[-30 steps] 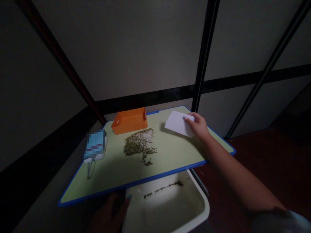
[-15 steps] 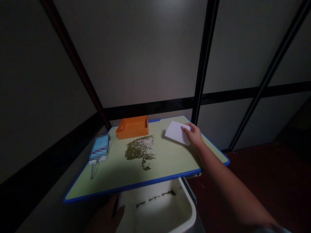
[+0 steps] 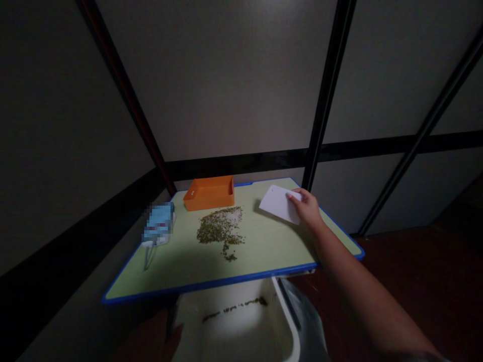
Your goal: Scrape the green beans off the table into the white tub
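Observation:
My right hand (image 3: 308, 207) is closed on a white flat scraper card (image 3: 278, 203), held tilted just above the far right part of the green table (image 3: 264, 246). A heap of small green and white grains (image 3: 220, 229) lies in the middle of the table, left of the card. My left hand (image 3: 171, 341) shows only dimly at the bottom, at the left rim of a white bin (image 3: 241, 327) below the table's front edge. Its fingers are too dark to read.
An orange tray (image 3: 210, 192) stands at the back of the table. A blurred blue box (image 3: 159, 226) with a white cable lies at the left. A thin line of grains lies inside the bin. Dark poles and grey wall panels stand behind.
The view has shifted a little. My right hand keeps the card over the same far right spot. My left hand has slid lower and darker at the bin's rim.

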Motion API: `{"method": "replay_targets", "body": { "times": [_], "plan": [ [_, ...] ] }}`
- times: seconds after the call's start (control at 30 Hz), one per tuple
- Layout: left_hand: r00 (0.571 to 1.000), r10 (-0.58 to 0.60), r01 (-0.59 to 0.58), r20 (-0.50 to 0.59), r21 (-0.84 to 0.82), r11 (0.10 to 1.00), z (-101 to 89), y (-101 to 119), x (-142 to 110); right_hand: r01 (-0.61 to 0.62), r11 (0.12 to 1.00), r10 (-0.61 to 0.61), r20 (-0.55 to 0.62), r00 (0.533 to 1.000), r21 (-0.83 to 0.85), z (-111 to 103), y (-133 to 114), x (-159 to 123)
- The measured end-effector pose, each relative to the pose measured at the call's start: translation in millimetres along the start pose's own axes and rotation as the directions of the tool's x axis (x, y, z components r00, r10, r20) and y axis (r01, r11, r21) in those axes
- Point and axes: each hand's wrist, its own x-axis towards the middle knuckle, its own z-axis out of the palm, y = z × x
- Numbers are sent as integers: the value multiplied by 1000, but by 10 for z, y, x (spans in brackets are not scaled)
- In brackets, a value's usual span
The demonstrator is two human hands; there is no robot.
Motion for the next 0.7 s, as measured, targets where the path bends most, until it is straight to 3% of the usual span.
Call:
{"method": "replay_targets", "body": {
  "times": [0.17, 0.4, 0.7],
  "plan": [
    [1000, -15, 15, -5, 62, 998, -64, 8, -51, -17, 1000, 17, -15, 1000, -1, -27, 46, 8],
    [993, -118, 118, 1, 8, 993, -40, -38, -99, -23, 1000, 23, 1, 1000, -8, -41, 55, -30],
    [990, -134, 135, 54, -18, 991, -191, -101, -272, -27, 999, 25, -42, 999, -35, -122, 152, 24]
  ]
}}
